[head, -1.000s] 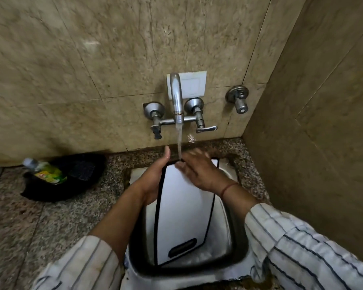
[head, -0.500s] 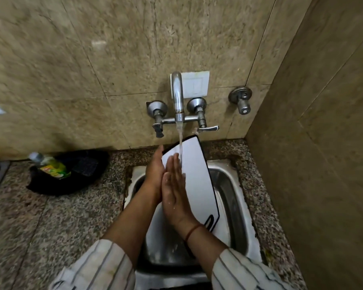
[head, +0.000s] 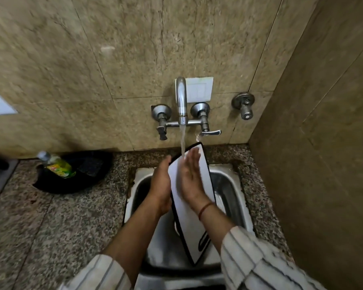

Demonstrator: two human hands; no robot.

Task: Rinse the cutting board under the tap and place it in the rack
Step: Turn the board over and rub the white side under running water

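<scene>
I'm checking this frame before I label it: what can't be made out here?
- Rack: not in the head view at all.
- Left hand grip: its fingers sit behind the cutting board.
- Right hand: motion-blurred, contact with the board unclear.
- Bottle label: too small to read.
- Sink drain: hidden by board and arms.

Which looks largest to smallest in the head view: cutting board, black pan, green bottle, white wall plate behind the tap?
1. Cutting board, though it is nearest the camera.
2. Black pan, partly covered by the bottle.
3. White wall plate and green bottle look alike; no ranking.
</scene>
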